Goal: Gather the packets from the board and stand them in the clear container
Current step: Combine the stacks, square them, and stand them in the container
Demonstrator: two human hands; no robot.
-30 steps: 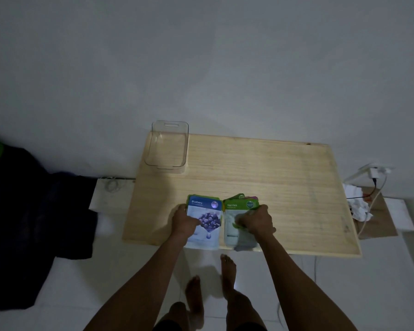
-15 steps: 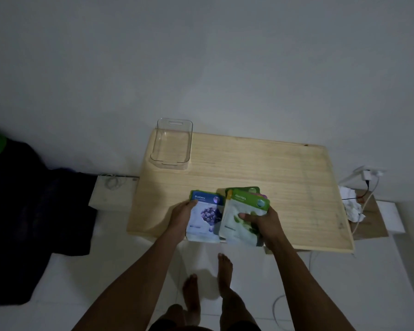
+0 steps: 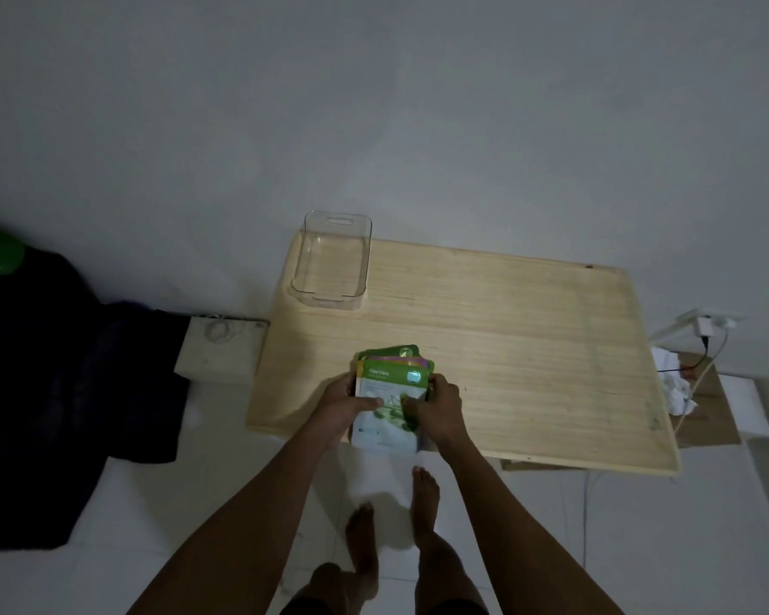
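While dim light blurs print, left hand [image 3: 345, 403] and right hand [image 3: 436, 408] clasping stacked packets [image 3: 391, 392], lower packets mostly hidden

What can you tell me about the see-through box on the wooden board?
The clear container is a rectangular tub of what looks like transparent plastic, with rounded corners and a slot handle cut into its far wall. It stands upright and empty on the far left corner of the wooden board, close to the wall. Only the board touches it; both hands are away from it, at the near edge.

wooden board [image 3: 507, 330], clear container [image 3: 331, 264] on it
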